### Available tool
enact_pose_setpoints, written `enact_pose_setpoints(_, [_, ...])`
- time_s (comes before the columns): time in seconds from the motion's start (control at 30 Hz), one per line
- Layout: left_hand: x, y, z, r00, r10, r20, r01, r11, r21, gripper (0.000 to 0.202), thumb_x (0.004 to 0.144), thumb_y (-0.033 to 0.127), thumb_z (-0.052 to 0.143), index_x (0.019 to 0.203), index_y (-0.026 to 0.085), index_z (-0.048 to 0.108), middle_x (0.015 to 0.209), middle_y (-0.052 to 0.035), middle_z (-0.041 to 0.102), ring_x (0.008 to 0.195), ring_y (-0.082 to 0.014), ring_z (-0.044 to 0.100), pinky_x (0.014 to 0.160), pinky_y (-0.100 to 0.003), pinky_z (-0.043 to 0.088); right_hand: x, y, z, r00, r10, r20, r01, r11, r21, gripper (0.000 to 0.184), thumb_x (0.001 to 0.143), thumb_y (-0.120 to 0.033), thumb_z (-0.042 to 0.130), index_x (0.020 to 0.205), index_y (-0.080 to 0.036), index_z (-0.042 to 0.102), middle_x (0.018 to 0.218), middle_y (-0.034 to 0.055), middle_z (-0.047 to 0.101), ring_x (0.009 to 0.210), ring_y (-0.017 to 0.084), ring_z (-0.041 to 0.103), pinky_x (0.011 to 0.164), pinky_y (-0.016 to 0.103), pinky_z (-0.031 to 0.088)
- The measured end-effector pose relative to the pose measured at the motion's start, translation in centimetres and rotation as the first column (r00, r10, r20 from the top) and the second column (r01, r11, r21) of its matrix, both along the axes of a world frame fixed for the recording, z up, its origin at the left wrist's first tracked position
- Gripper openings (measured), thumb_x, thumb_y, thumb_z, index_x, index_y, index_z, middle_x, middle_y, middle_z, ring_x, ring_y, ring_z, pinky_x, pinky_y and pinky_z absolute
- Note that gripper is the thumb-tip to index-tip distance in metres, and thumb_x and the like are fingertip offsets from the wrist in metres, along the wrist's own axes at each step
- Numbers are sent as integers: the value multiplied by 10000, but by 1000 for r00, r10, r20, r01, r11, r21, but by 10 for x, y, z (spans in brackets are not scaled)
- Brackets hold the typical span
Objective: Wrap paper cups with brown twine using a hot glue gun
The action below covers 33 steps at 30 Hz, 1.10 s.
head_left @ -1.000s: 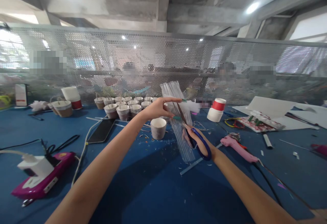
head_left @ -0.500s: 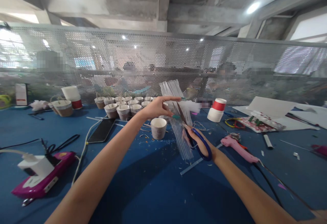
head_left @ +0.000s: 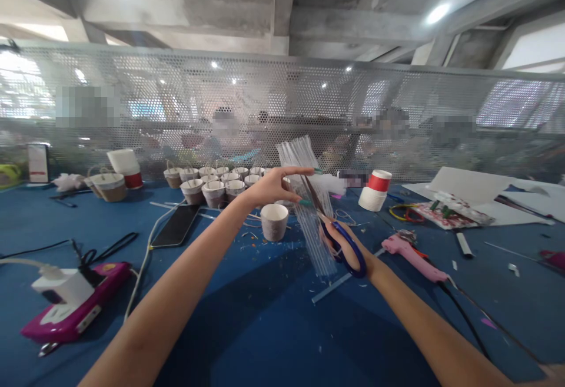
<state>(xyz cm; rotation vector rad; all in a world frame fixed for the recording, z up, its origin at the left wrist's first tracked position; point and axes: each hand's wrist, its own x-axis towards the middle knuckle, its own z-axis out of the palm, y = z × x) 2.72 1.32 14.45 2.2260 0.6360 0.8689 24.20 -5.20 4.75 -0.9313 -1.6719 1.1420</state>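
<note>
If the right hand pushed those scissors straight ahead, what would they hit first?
Most likely the bundle of clear straws that the left hand holds; the scissors in the right hand point right at it.

Tilted clear plastic bundle point(head_left: 301, 155), blue-handled scissors point(head_left: 349, 252) crossing its middle.

Blue table point(head_left: 265, 328) w/ cups point(head_left: 214, 192), glue gun point(head_left: 412, 254), phone point(head_left: 176, 226).

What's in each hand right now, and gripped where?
Left hand pinches the clear stick bundle at its upper part; right hand holds the blue scissors by the handle loops.
</note>
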Motion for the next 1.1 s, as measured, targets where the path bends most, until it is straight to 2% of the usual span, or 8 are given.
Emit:
enact_pose_setpoints(0.27, [0,-3,2,1000,23,-11,-23,1000,-6,703,708,125,719,1366,218,489,956,-62,720,510,-55,544,474,-183,413,1,-1,0,999,-36,25,36,999,9,451,845,-637,494,680,-221,441,482,-79,391,372,71,334,362,229,292])
enact_pose_setpoints(0.4, [-1,-3,2,1000,13,-16,-12,1000,8,696,714,130,716,1366,223,491,692,11,678,484,-70,531,473,-184,405,2,-2,0,998,-58,37,59,998,-7,450,841,-637,500,689,-216,456,495,-76,387,377,70,336,352,226,305])
enact_pose_setpoints(0.5, [-2,-2,2,1000,6,-19,-6,1000,9,706,709,116,714,1370,217,487,604,38,637,465,-71,516,477,-185,406,2,-2,1,998,-60,32,62,997,-41,456,819,-655,515,696,-220,463,480,-80,384,349,71,331,329,230,315])
enact_pose_setpoints(0.57, [-2,-2,2,1000,5,-20,-5,1000,2,713,706,104,708,1373,215,482,696,11,684,465,-62,512,480,-187,413,2,-2,0,997,-65,35,67,996,-53,456,808,-661,525,699,-221,471,471,-81,386,333,71,333,313,227,312])
enact_pose_setpoints(0.63, [-2,-2,2,1000,1,-12,-1,1000,1,722,697,90,703,1370,227,481,983,-57,721,482,-44,519,488,-189,428,2,-2,1,997,-74,39,76,996,-51,460,806,-664,527,696,-220,473,466,-82,390,327,68,334,307,222,312])
enact_pose_setpoints(0.73, [-2,-2,2,1000,-20,5,20,1000,13,723,698,88,695,1367,254,477,1371,-122,546,536,-34,561,503,-190,454,1,-3,1,995,-89,35,91,994,-57,470,812,-670,514,688,-219,465,457,-86,384,320,64,323,303,219,303])
enact_pose_setpoints(0.9, [-1,-1,2,1000,-21,22,21,1000,-4,817,683,87,713,1414,290,409,1494,-141,397,612,-64,631,522,-195,489,1,-3,-1,997,-77,26,78,996,-48,472,804,-673,520,681,-223,449,454,-86,391,323,71,342,319,231,301])
enact_pose_setpoints(1.1, [0,1,-1,999,-35,16,35,999,-40,898,675,89,731,1452,317,343,1464,-143,439,626,-87,654,544,-220,519,2,1,-3,997,-68,38,67,997,43,452,833,-646,495,688,-218,488,475,-59,429,391,86,370,380,243,298])
